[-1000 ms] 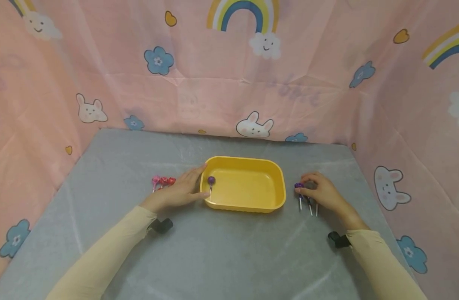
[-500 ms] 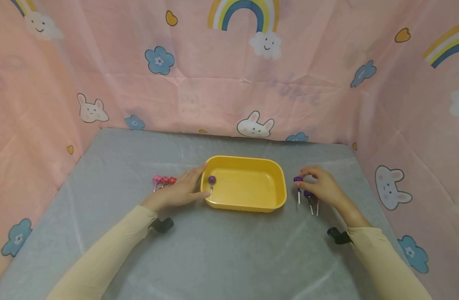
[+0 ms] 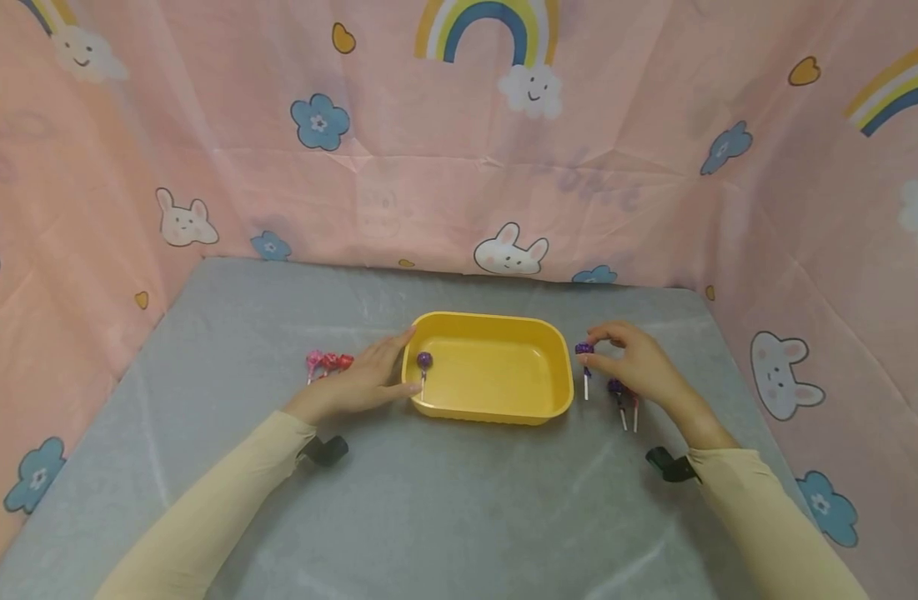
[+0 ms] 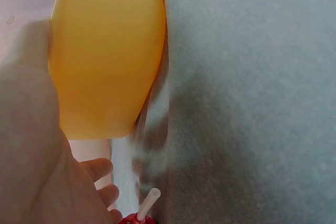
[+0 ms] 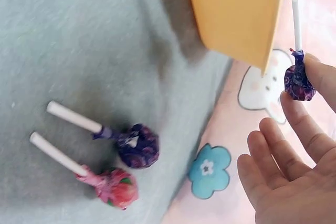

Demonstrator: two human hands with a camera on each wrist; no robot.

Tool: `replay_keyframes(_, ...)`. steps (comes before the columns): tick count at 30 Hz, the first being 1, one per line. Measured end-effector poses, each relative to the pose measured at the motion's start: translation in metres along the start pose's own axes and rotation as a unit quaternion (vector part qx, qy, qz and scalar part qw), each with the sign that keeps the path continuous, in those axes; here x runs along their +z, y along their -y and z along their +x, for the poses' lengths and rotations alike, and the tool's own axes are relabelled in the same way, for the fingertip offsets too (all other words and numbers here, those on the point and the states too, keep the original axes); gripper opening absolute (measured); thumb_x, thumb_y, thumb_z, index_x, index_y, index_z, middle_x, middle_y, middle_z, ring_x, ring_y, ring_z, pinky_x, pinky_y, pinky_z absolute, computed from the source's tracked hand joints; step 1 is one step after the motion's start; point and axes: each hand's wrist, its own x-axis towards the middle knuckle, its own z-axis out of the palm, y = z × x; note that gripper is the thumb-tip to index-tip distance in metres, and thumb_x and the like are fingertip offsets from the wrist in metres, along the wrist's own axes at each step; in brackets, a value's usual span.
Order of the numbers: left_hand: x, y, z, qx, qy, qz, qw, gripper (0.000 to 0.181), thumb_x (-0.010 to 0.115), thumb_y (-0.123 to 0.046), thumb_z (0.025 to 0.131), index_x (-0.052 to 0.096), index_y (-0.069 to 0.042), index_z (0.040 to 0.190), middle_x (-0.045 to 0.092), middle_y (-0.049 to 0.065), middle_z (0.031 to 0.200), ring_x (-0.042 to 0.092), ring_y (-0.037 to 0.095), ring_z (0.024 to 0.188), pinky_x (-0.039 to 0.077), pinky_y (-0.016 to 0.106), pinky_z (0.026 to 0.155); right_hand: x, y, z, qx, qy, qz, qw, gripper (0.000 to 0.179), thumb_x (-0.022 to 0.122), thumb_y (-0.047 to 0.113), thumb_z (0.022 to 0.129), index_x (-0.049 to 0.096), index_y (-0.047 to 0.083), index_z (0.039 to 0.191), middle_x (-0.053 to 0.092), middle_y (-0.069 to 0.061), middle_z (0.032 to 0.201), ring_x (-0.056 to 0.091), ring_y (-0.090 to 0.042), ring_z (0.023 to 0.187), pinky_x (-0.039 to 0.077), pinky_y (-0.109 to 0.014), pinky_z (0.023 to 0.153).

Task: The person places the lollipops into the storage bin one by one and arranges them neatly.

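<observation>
A purple-wrapped lollipop (image 5: 299,83) is pinched by its head between thumb and forefinger of my right hand (image 3: 639,367), its white stick hanging down in the head view. The hand is just right of a yellow tub (image 3: 496,411). My left hand (image 3: 357,379) rests against the tub's left end, thumb and fingers spread along the rim. Inside the tub, near that end, lies another purple lollipop (image 3: 424,361). Below the right hand, a purple lollipop (image 5: 137,146) and a pink one with green marks (image 5: 118,188) lie side by side on the grey cloth.
Several pink and red lollipops (image 3: 329,361) lie left of the tub, partly hidden behind the left hand. A grey cloth (image 3: 459,500) covers the table. Pink printed curtains (image 3: 398,183) stand at the back and both sides.
My right hand has lifted the purple lollipop from beside the other two and carried it left toward the tub. My left hand stays at the tub's end.
</observation>
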Motion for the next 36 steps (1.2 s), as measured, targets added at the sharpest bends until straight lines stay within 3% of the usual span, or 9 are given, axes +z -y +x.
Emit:
replay_keyframes(7, 0.0, 0.0, 0.0, 0.006, -0.002, 0.0, 1.0, 0.1, 0.051, -0.068, 0.091, -0.005, -0.021, 0.16, 0.007, 0.01, 0.169, 0.009, 0.037, 0.155, 0.011, 0.059, 0.126, 0.003, 0.006, 0.002, -0.015, -0.005, 0.0, 0.9999, 0.042, 0.07, 0.039, 0.092, 0.065, 0.005, 0.116, 0.054, -0.019, 0.138, 0.047, -0.041, 0.132, 0.036, -0.06, 0.115)
replay_keyframes(12, 0.001, 0.003, 0.002, -0.003, 0.004, 0.005, 1.0, 0.1, 0.049, -0.071, 0.091, -0.009, -0.027, 0.16, 0.005, 0.006, 0.169, 0.006, 0.033, 0.156, 0.009, 0.056, 0.127, 0.005, 0.008, 0.005, -0.025, -0.008, 0.005, 0.9996, 0.042, 0.071, 0.04, 0.091, 0.065, 0.005, 0.114, 0.055, -0.018, 0.135, 0.048, -0.039, 0.13, 0.036, -0.059, 0.115)
replay_keyframes(21, 0.002, 0.003, 0.003, -0.005, 0.003, 0.001, 1.0, 0.1, 0.054, -0.065, 0.092, -0.007, -0.025, 0.16, 0.005, 0.007, 0.169, 0.008, 0.034, 0.156, 0.009, 0.056, 0.127, 0.008, 0.016, 0.009, -0.021, -0.006, 0.014, 0.9997, 0.043, 0.071, 0.042, 0.09, 0.064, 0.007, 0.114, 0.057, -0.015, 0.132, 0.049, -0.038, 0.129, 0.035, -0.058, 0.116)
replay_keyframes(36, -0.002, -0.002, -0.001, 0.001, 0.004, 0.004, 1.0, 0.099, 0.053, -0.064, 0.093, -0.006, -0.023, 0.16, 0.006, 0.008, 0.169, 0.009, 0.035, 0.156, 0.01, 0.056, 0.127, 0.016, 0.03, 0.018, -0.043, -0.012, 0.02, 0.9988, 0.033, 0.072, 0.031, 0.091, 0.066, 0.006, 0.111, 0.061, -0.014, 0.124, 0.054, -0.036, 0.121, 0.042, -0.055, 0.113)
